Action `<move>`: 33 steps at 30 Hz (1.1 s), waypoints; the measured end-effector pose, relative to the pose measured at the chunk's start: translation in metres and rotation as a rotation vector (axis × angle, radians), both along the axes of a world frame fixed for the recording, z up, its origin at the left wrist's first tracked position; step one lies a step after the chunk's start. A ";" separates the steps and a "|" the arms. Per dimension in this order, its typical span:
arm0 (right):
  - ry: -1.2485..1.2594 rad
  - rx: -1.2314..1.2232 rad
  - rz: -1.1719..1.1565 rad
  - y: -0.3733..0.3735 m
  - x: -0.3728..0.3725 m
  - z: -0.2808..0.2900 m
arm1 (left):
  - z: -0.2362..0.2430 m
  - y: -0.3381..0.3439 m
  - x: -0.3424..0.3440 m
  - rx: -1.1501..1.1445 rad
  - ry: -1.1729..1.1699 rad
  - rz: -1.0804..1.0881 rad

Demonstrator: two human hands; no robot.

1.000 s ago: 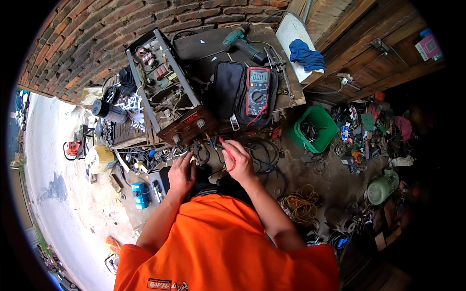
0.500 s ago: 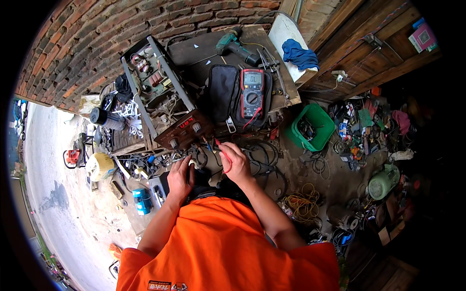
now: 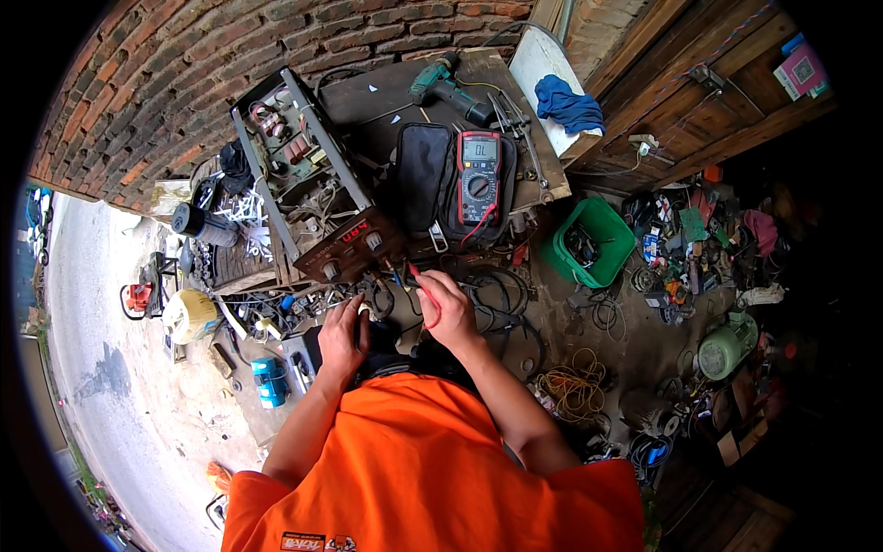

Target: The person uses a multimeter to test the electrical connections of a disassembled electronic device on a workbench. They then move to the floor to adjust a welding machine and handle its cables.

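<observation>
My left hand [image 3: 344,333] is closed below the front panel [image 3: 348,245] of an open electrical unit [image 3: 299,152], on something small I cannot make out. My right hand [image 3: 447,310] grips a red test probe [image 3: 414,272], its tip near the panel's lower terminals [image 3: 394,274]. The probe's lead loops down across my fingers. Right of the unit, a red-and-grey multimeter [image 3: 477,179] rests in an open black case [image 3: 420,179], with a red lead plugged into it. Black cables [image 3: 497,290] hang around my hands.
The wooden bench [image 3: 359,92] stands against a brick wall, carrying a cordless drill [image 3: 446,90] and metal tools. A white board holds a blue cloth [image 3: 568,109]. Right are a green bin [image 3: 593,241], electrical scrap and a motor [image 3: 728,345]. A cylinder [image 3: 204,224] lies left.
Compared with a second ago, the view has shifted slightly and the multimeter's display reads differently. Both hands stay in nearly the same place at the panel; little differs from half a second ago.
</observation>
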State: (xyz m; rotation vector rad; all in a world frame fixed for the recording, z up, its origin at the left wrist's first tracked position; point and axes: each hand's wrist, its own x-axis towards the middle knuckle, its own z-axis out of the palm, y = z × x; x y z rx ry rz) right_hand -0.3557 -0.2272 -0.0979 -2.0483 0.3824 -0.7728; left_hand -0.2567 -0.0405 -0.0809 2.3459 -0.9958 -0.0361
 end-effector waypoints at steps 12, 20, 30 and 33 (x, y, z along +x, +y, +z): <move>-0.060 -0.312 -0.345 -0.117 0.008 0.009 | -0.002 0.002 -0.001 -0.002 0.022 0.016; 0.341 -0.499 -0.018 -0.187 0.059 0.002 | -0.005 0.002 0.000 -0.008 0.013 0.016; 0.318 -0.514 0.016 -0.199 0.069 -0.010 | 0.000 -0.001 0.000 -0.015 0.024 0.011; 0.191 -0.462 -0.023 -0.170 0.065 0.007 | -0.001 0.002 -0.001 -0.016 0.004 0.027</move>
